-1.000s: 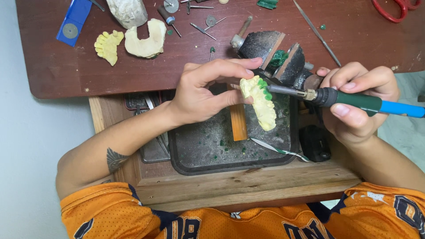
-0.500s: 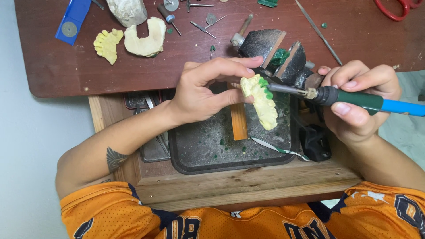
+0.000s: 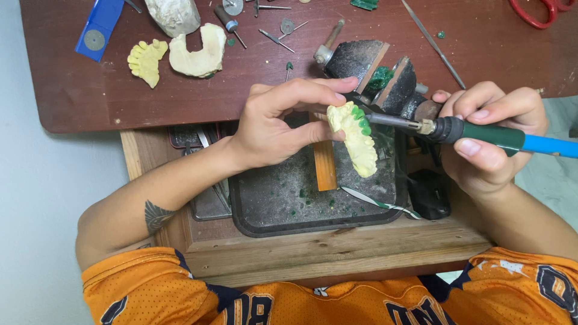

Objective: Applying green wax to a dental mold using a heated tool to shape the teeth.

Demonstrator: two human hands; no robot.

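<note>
Spanning the top, beyond both hands: dark red-brown wooden tabletop (image 3: 90, 102), scuffed. Below it, under and nearer than the hands: pulled-out pale wooden drawer (image 3: 337, 247) carrying dark rectangular metal tray (image 3: 283, 204), dusted grey, flecked with green bits. Just beyond the fingertips of both hands: small dark metal bench vise (image 3: 373, 72), green lump between its blocks. Left hand (image 3: 274, 123) closed in a pinch, thumb and fingers gripping pale yellow plaster dental cast (image 3: 355, 138) with green wax along its upper edge, held above the tray, between the two hands. Right hand (image 3: 490, 141) wrapped shut around green-and-blue handled rotary handpiece (image 3: 481, 132), metal tip pointing left, meeting the green edge of the cast. Under the left fingers: orange wooden block (image 3: 324, 165) standing in the tray. Below the right hand: small black object (image 3: 428, 192) at the tray edge. Far beyond the left hand: second yellow cast (image 3: 146, 60) beside off-white horseshoe-shaped plaster cast (image 3: 201, 51), blue flat card holding a disc (image 3: 96, 27), scattered small metal burs (image 3: 274, 37). Beyond the right hand, top corner: red-handled scissors (image 3: 539, 13).
</note>
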